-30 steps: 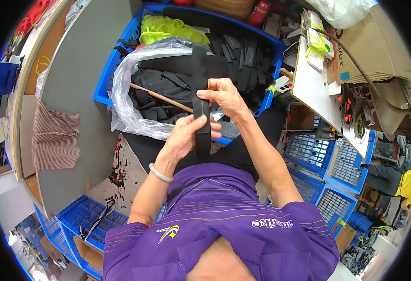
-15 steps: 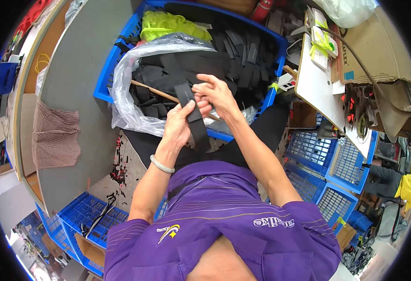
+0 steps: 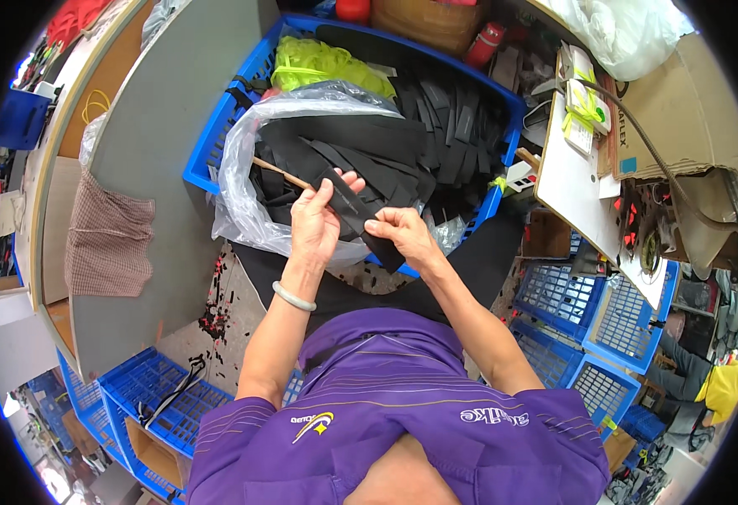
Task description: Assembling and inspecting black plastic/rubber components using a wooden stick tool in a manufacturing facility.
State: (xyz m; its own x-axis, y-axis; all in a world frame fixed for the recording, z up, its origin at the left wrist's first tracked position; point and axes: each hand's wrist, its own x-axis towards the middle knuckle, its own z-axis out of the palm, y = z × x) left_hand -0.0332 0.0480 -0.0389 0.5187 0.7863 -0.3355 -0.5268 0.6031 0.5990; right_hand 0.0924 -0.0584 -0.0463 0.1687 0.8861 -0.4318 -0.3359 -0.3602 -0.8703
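Far to your left a checked brown cloth (image 3: 108, 244) hangs over the edge of the grey tabletop (image 3: 154, 126), well apart from your hands. Below it, near your left elbow, a blue slotted crate (image 3: 146, 400) sits on the floor with a dark cable lying across it.

Your left hand (image 3: 317, 220) is closed on the upper end of a black strap (image 3: 361, 215): thumb on top, fingers curled beneath it, the tips showing past the strap's far edge. The strap runs slantwise down to the right, from your left hand to your right hand (image 3: 403, 237), and its lower end pokes out just beyond the right fingers. Your right hand pinches it narrowly between thumb and forefinger, the other fingers folded under. Both hands hold it just above the near rim of the big blue crate (image 3: 217, 139) (the strap is clear of the pile beneath, as far as you can tell).

Inside that crate, on the left, a clear plastic bag (image 3: 243, 168) lies open and is stuffed with more black strips, a thin wooden stick (image 3: 283, 172) lying across them right beside your left hand. Behind the bag sits a bundle of yellow-green material (image 3: 323, 66), and the right half of the crate holds loose black strips (image 3: 457, 135) heaped in many directions.

Further right, a white board (image 3: 571, 181) carries small packets tied with yellow-green band, and beyond your right arm several empty-looking blue mesh baskets (image 3: 592, 320) stand stacked together.
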